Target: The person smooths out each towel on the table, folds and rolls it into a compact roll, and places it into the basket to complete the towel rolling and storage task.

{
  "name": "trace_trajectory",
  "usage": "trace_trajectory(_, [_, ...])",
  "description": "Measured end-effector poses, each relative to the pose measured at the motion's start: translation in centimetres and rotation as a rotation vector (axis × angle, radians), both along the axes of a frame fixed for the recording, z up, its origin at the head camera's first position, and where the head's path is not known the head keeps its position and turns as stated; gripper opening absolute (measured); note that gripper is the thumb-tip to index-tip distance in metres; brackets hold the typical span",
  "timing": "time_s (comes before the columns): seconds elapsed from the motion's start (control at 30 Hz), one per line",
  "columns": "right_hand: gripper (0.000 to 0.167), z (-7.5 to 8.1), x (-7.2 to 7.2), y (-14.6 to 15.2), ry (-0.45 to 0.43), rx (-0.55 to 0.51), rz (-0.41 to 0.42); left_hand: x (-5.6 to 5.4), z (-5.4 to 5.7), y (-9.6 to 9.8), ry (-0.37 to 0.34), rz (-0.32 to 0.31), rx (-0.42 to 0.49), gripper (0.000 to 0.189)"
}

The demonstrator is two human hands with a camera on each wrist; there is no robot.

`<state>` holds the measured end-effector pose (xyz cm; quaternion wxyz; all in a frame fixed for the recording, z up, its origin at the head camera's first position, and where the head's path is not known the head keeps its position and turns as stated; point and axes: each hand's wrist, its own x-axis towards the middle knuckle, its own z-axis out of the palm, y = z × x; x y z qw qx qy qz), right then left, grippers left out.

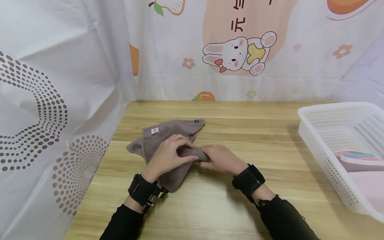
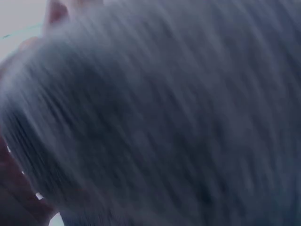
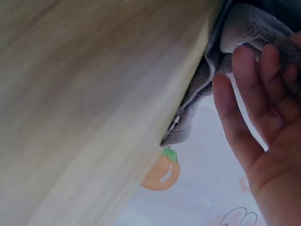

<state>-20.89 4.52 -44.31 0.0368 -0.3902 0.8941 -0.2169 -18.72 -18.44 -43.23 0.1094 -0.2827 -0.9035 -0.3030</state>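
Note:
A greyish-brown towel lies partly spread on the table, with a small white label near its upper edge. My left hand grips a bunched, raised fold of the towel between thumb and fingers. At the right end of that fold, my right hand pinches the cloth; its fingertips are partly hidden in the head view. Seen from the right wrist, that hand's lower fingers curve loosely beside the towel. The blurred towel fills most of the left wrist view.
On the right stands a white perforated plastic basket. Inside are a folded grey item with pink and blue parts and a pink cloth. A wooden table meets a printed curtain at the back and left.

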Motion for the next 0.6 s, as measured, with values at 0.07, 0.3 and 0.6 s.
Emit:
trace_trajectory(0.07, [0.017,0.1,0.2,0.5,-0.011,-0.004,0.023,0.0,-0.3,-0.7,-0.032,0.048,-0.016,0.043])
trace_trajectory(0.3, [0.017,0.1,1.5,1.6,0.008,0.008,0.122,-0.7,-0.7,-3.2,-0.111,0.267,-0.097,0.059])
trace_trajectory(0.6, [0.024,-0.8,2.6,2.2,-0.11,0.104,0.241,-0.6,-0.6,-4.2,-0.435,0.54,-0.399,0.08])
